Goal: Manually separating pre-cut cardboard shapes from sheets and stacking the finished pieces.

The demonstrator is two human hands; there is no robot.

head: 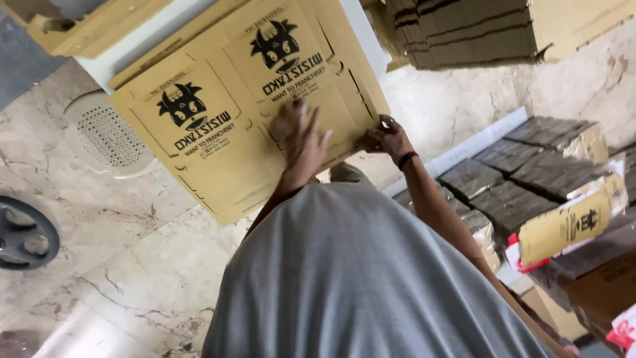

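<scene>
A flat, unfolded cardboard box blank, tan with black printed logos and die-cut fold lines, lies tilted across the upper middle of the view, resting on a white tabletop whose edge shows above it. Its lower corner hangs out over the marble floor.

The left hand lies on the blank's face near its lower right part, fingers spread and pressed flat on the card; its grip is apart, palm down, closing on nothing. The right hand is just beside it at the blank's right edge, with its fingers curled; its grip is pinched together on that edge of the cardboard. A dark band circles the right wrist. Both hands sit close to each other at the blank's near right side, while most of the sheet stretches away to the left of them.

Below the hands, the person's grey shirt fills the lower middle of the frame.

Under the blank's left side, a round white perforated object rests on the floor, and a dark grey wheel-like disc lies at the left edge. To the right, bundles of flat cardboard are packed on edge in rows, one with a yellowish wrapper. A further stack of flat cardboard sits at the top right.
</scene>
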